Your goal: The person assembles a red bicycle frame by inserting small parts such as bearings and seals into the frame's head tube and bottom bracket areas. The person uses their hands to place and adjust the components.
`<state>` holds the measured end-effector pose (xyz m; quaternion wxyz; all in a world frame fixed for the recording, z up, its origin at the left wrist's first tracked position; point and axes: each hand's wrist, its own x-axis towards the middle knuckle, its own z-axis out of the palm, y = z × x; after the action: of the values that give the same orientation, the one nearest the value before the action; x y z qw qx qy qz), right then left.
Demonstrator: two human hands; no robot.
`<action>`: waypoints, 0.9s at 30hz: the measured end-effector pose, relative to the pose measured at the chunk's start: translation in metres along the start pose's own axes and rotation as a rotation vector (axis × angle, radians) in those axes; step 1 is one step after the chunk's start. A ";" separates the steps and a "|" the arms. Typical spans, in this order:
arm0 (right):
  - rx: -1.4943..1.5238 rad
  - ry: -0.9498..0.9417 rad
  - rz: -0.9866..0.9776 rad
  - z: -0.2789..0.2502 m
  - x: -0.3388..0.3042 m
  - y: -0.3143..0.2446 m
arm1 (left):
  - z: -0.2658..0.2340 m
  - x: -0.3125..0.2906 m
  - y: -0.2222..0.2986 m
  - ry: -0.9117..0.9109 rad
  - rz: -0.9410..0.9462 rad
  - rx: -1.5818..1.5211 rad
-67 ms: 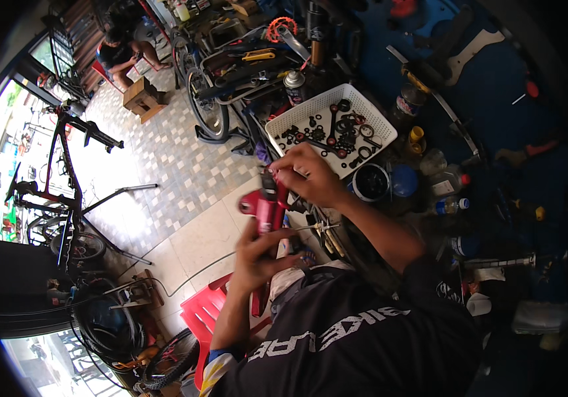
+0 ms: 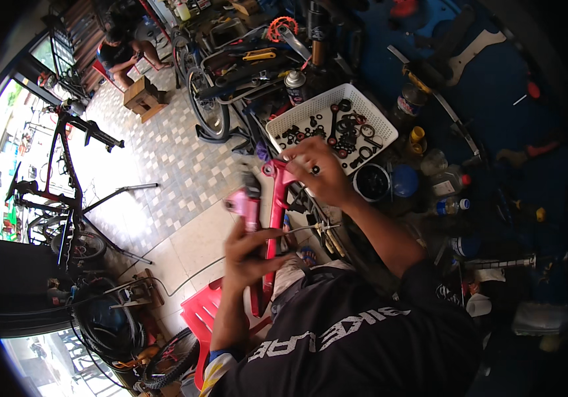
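Note:
My left hand (image 2: pixel 249 255) is closed round a blurred red part with a black end (image 2: pixel 249 192); its exact kind is unclear. Just right of that part stands a red metal bike-frame arm (image 2: pixel 277 212), with a round pivot eye at its top. My right hand (image 2: pixel 324 173) is at this upper end, fingers curled. A small dark ring-shaped piece (image 2: pixel 316 170) shows among its fingers. Beyond the right hand lies a white perforated basket (image 2: pixel 383 119) holding several black rings, bolts and crank arms.
A red plastic chair (image 2: pixel 199 306) is at my left. Bottles, a blue lid (image 2: pixel 404 180) and a dark tub (image 2: pixel 370 182) crowd the right. A spray can (image 2: pixel 294 86) stands behind the basket. Far left is a bike frame on a stand (image 2: pixel 76 192); a person (image 2: pixel 122 58) sits further back.
The red part in my left hand has swung left, away from the red frame arm, which now shows plainly. My right hand has shifted slightly right, turning its fingers.

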<state>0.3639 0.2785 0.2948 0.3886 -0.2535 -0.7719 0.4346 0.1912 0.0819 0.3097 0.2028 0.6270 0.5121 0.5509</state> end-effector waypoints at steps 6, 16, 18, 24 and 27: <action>0.701 -0.141 0.182 -0.001 -0.010 0.008 | -0.098 0.013 -0.019 0.091 0.032 -0.983; 0.420 -0.537 0.134 0.045 -0.012 -0.072 | -0.095 0.040 -0.106 -0.084 0.101 -1.756; 0.291 -0.481 0.106 0.047 -0.016 -0.083 | -0.088 0.031 -0.128 -0.027 0.040 -1.759; 0.162 -0.410 -0.008 0.057 -0.021 -0.106 | -0.076 0.005 -0.193 -0.052 -0.081 -1.733; 0.130 -0.397 -0.046 0.062 -0.026 -0.110 | -0.067 -0.004 -0.203 -0.035 -0.119 -1.764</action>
<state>0.3218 0.1753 0.3606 0.2544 -0.1197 -0.8092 0.5159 0.0466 0.1372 0.1620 0.6488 0.2229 -0.0710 0.7241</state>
